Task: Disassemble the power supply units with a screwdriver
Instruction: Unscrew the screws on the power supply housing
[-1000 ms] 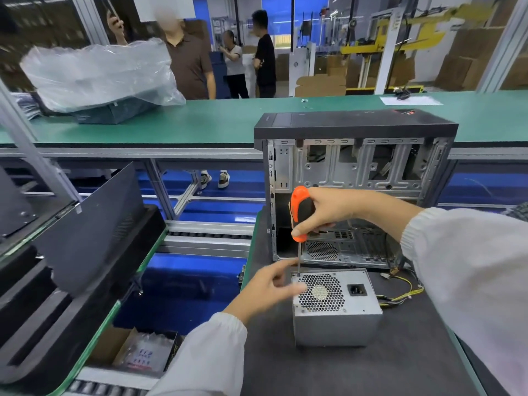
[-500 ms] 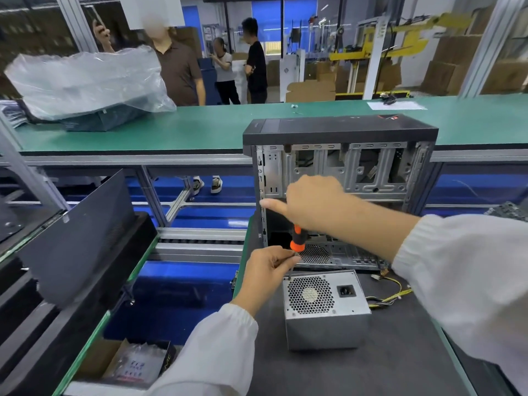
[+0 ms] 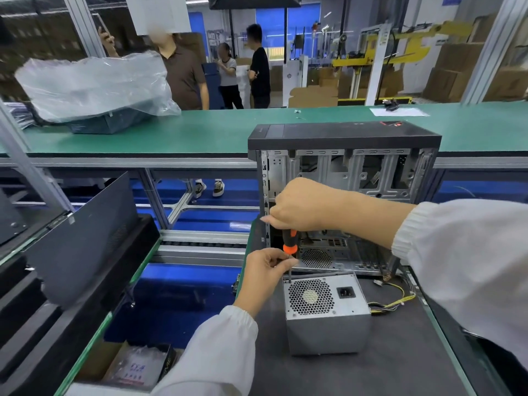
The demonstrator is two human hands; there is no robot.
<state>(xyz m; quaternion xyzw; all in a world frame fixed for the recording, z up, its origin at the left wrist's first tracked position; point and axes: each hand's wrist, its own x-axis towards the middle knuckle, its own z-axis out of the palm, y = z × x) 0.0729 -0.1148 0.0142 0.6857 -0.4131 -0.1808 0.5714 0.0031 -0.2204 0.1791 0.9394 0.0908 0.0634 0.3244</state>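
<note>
Looks like the screw-removal step: the power supply unit (image 3: 325, 312) sits on the dark counter (image 3: 371, 372) in front of the open case (image 3: 343, 195). Right hand (image 3: 300, 205) is wrapped around the screwdriver (image 3: 290, 247) handle, left hand (image 3: 267, 270) pinches the shaft, steadying the tip at the top-left corner screw. Next it probably needs downward pressure and turning.

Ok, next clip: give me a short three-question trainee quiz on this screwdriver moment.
1. True or false: the screwdriver stands roughly upright, tip down at the near-left corner of the power supply's fan face.
2. Which hand grips the orange handle from above? A) left hand B) right hand C) neither
3. Fill in: the yellow wires trail from the power supply's ____ side.

Key: 1 true. 2 B; the left hand steadies the shaft lower down. 3 right.
</note>
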